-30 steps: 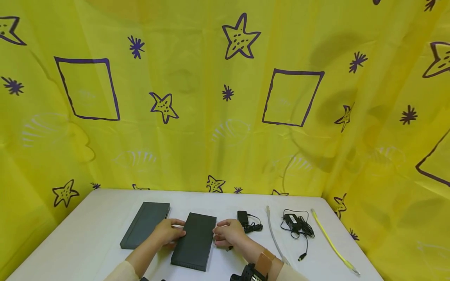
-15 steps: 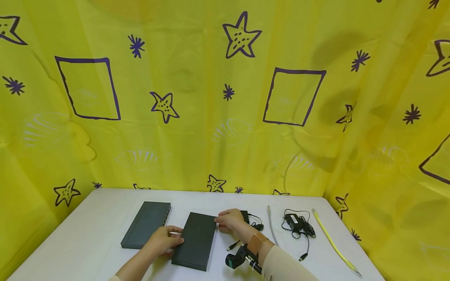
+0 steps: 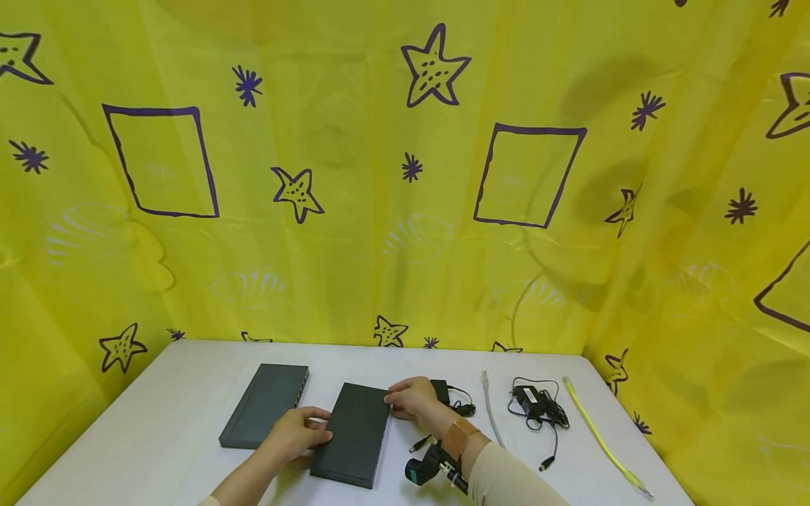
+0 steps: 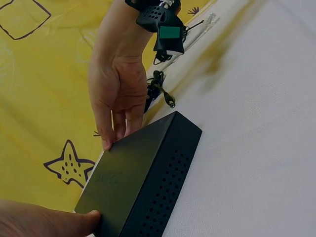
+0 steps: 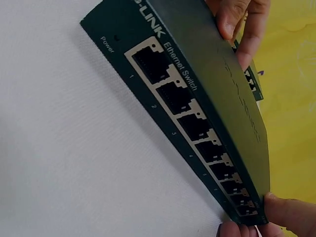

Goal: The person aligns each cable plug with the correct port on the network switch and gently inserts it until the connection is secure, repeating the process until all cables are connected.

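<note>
A dark Ethernet switch [image 3: 351, 436] lies lengthwise at the middle of the white table in the head view. My left hand [image 3: 296, 434] grips its left edge, thumb on the top face. At the far right corner, my right hand [image 3: 414, 399] pinches it; in the right wrist view the thumb [image 5: 286, 212] is on top and fingertips curl below. That view shows a row of network ports [image 5: 182, 106] along one side, with "Ethernet Switch" printed above. The left wrist view shows the vent holes [image 4: 168, 195] on the near end.
A second dark box [image 3: 266, 406] with ports lies to the left. On the right are a small black power adapter [image 3: 439, 391] partly behind my hand, a grey cable [image 3: 489, 407], another adapter with coiled cord [image 3: 538, 404] and a yellow network cable [image 3: 598, 436].
My right hand has shifted from the switch's right edge up to its far right corner. My left hand has slid slightly nearer along the left edge. The switch has hardly moved.
</note>
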The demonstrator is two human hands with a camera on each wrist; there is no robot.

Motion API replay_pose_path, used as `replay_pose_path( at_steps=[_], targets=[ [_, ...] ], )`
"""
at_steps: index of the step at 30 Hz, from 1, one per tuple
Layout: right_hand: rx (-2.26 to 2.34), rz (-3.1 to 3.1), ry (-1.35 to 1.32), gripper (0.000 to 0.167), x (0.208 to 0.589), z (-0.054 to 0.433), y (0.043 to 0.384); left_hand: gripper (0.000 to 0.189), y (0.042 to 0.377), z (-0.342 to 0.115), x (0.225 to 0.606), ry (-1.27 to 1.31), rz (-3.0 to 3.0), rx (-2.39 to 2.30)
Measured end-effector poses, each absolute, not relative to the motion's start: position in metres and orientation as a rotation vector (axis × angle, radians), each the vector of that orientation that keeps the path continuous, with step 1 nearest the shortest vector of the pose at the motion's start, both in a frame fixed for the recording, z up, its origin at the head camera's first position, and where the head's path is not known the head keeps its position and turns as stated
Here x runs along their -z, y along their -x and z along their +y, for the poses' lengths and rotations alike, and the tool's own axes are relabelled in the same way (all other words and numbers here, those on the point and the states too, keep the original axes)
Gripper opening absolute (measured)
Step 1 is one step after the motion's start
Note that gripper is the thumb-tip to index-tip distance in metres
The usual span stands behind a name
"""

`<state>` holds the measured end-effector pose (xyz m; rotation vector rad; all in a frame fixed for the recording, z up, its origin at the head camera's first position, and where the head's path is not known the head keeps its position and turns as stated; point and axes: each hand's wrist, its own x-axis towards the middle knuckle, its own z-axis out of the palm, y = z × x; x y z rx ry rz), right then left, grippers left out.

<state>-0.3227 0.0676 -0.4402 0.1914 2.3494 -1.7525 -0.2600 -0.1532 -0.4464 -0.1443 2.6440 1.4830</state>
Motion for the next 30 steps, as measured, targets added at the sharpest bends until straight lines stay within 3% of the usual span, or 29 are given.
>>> replay_pose_path(
  at_steps=[20, 30],
  targets=[
    [1.825, 2.316, -0.177, 0.019, 0.461, 0.077, 0.327, 0.032, 0.276, -0.151, 0.440, 0.128, 2.570, -1.479],
    [1.819, 2.343, -0.171, 0.020, 0.445, 0.077, 0.310, 0.032, 0.281, -0.152, 0.437, 0.128, 2.531, -1.484]
  ],
)
